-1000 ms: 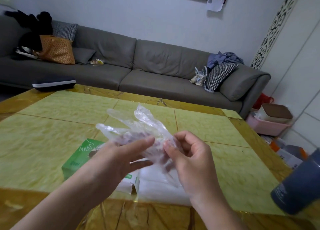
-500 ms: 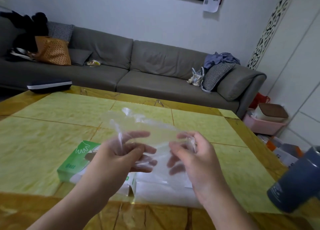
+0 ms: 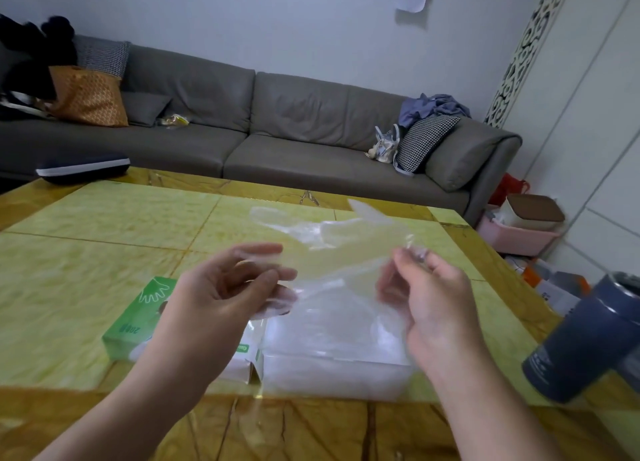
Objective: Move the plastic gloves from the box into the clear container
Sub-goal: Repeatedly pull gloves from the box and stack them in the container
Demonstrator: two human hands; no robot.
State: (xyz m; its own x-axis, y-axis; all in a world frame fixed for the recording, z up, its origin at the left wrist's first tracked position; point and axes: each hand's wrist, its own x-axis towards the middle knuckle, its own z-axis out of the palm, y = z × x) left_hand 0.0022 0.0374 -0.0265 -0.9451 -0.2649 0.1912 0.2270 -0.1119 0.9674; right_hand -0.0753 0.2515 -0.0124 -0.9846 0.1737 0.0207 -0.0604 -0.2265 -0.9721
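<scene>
A thin clear plastic glove (image 3: 332,252) is stretched flat in the air between my hands, its fingers pointing away toward the sofa. My left hand (image 3: 228,294) pinches its left edge; my right hand (image 3: 422,297) pinches the right edge at the fingertips. Below them the clear container (image 3: 332,374) sits on the table with a white stack of gloves inside. The green and white glove box (image 3: 138,325) lies to its left, partly hidden by my left forearm.
A dark blue tumbler (image 3: 585,339) stands at the table's right edge, close to my right arm. The yellow marble table (image 3: 104,238) stretches ahead to a grey sofa (image 3: 277,128). A pink bin (image 3: 516,235) and boxes sit on the floor at right.
The glove was bunched between my hands a second ago. My hands have moved apart and it is now pulled out flat above the container.
</scene>
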